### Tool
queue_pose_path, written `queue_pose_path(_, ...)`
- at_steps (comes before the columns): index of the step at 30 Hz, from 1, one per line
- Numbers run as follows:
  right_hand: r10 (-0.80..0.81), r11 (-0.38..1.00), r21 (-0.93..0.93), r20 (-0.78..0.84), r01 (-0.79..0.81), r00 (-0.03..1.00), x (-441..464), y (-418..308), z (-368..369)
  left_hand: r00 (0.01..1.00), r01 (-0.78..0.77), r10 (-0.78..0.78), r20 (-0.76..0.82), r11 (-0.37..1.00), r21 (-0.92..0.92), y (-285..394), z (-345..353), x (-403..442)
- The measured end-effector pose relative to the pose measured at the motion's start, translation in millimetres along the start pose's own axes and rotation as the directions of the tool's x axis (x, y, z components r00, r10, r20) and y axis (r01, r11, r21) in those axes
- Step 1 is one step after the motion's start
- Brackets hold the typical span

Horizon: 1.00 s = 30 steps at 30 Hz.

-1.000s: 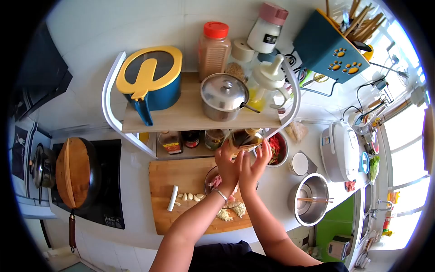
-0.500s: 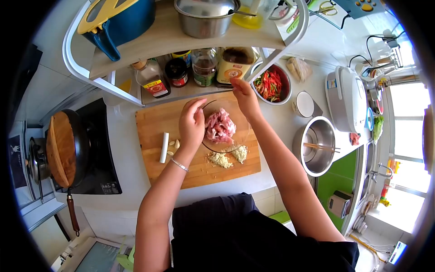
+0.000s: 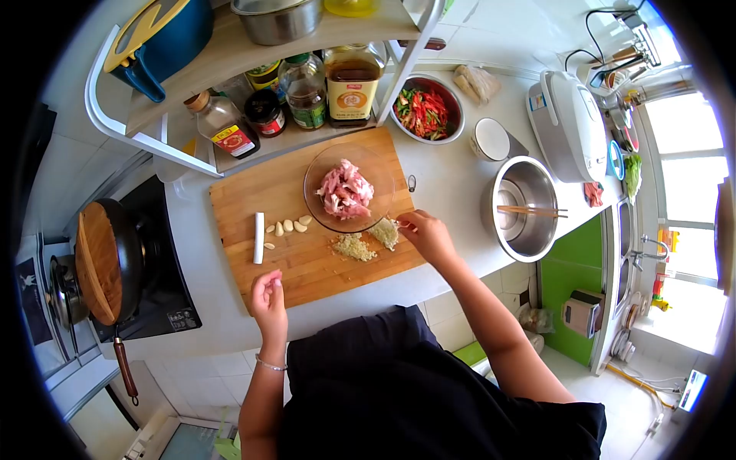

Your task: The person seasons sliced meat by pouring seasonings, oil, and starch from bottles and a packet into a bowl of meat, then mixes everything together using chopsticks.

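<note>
Right hand [image 3: 427, 236] at the right side of the board [image 3: 238, 205], with fingers bunched beside the right mince pile [image 3: 386, 234]; cannot tell whether touching it or pinching any. Left hand [image 3: 270, 303] at the board's front edge, half open with loosely bent fingers, holding nothing visible.

Near the right pile, to its left: left mince pile [image 3: 355, 247], likewise on the board. Just behind both: glass bowl [image 3: 386, 184] of cut raw meat [image 3: 345, 190]. Further left, a short row of peeled cloves [image 3: 288, 226], then a white stalk [image 3: 259, 238] pointing toward the left hand.

Beneath the board, white desk [image 3: 454, 195]. To the right on it: basin [image 3: 524, 234] with chopsticks [image 3: 533, 211] across it, and behind that, rice cooker [image 3: 571, 126]. Closer to the shelf [image 3: 188, 73]: steel bowl [image 3: 461, 126] of red and green pepper strips [image 3: 423, 113], with cup [image 3: 491, 139] and bag [image 3: 477, 83] nearby.

On the lower tier of the shelf: bottles [image 3: 353, 90] and jar [image 3: 265, 113]. Above: blue pot [image 3: 182, 42] and steel pot [image 3: 280, 23], partly out of view. Far left, on the stove [image 3: 165, 299]: pan [image 3: 132, 261] with wooden lid [image 3: 98, 264].
</note>
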State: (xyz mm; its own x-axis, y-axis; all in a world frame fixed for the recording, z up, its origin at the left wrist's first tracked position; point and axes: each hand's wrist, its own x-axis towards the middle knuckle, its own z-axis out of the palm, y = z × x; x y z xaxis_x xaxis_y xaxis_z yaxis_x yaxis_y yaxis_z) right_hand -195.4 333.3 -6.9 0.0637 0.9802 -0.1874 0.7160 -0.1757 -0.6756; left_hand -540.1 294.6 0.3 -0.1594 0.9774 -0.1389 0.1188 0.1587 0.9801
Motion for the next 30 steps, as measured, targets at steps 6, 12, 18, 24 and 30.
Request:
queue_pose_path(6,-0.048,0.972,-0.230,0.025,0.053,0.999,-17.1,-7.2,19.5,0.999,0.049,-0.049,-0.013,0.999,-0.022,8.3,-2.3,-27.9)
queue_pose_path(12,-0.058,0.961,-0.272,-0.053,0.041,0.997,-17.6,-22.2,37.8,0.999,0.050,-0.050,0.001,0.998,-0.042,4.8,-5.1,-35.6)
queue_pose_path(18,-0.147,0.951,-0.280,-0.042,0.130,0.988,-11.5,-12.9,45.9,1.000,0.027,-0.028,-0.015,0.997,-0.066,9.7,-5.9,-35.7)
queue_pose_path(24,-0.265,0.955,-0.166,-0.119,0.244,0.957,-5.2,-5.8,41.9,0.997,0.058,-0.063,-0.054,0.995,-0.082,9.7,-11.5,-36.1)
queue_pose_path(30,-0.056,0.994,0.093,0.017,0.054,0.998,-8.7,-21.5,15.7,0.996,0.069,-0.075,-0.058,0.993,-0.096,7.7,-12.8,-34.2)
